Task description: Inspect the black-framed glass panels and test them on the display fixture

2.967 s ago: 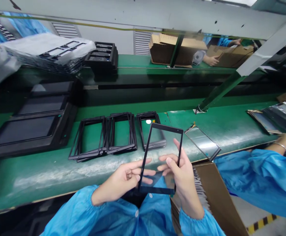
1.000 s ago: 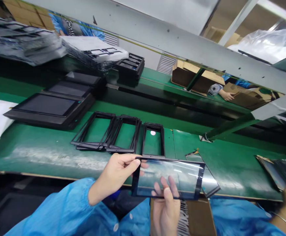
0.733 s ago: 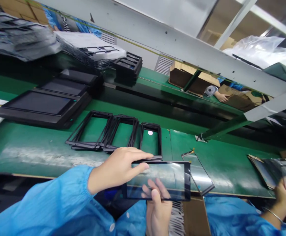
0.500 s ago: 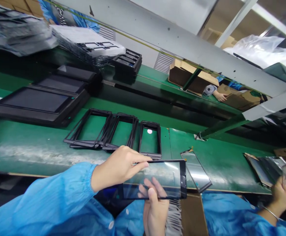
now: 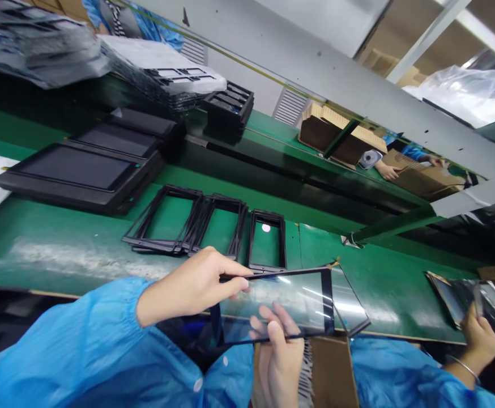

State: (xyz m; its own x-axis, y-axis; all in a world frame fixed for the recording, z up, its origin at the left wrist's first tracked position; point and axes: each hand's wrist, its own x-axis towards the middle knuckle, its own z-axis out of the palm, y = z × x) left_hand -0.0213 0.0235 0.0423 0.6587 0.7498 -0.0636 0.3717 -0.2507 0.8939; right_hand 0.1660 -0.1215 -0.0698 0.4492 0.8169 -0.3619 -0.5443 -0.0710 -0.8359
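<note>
A clear glass touch panel with a black border (image 5: 287,300) is held between both hands above the table's front edge. My left hand (image 5: 199,283) pinches its upper edge, thumb on the near face. From below, my right hand (image 5: 278,345) grips the lower edge, thumb in front, its other fingers showing through the glass. Just behind the panel's right end, a second glass panel (image 5: 349,297) lies on the green table (image 5: 81,243). Beyond my left hand lie stacks of black rectangular frames (image 5: 171,218), with a smaller stack (image 5: 268,241) to their right.
Black trays with dark screens (image 5: 73,164) stand at the left. Wrapped stacks (image 5: 162,71) sit on the far ledge, beside black trays (image 5: 230,105). An open carton (image 5: 335,368) is below the table edge. At the right, a co-worker's hand (image 5: 479,334) holds a thin panel.
The panel has tilted, its right end shifting up and right. My left hand has moved slightly left along its upper edge; my right hand has moved a little right. The view has shifted slightly.
</note>
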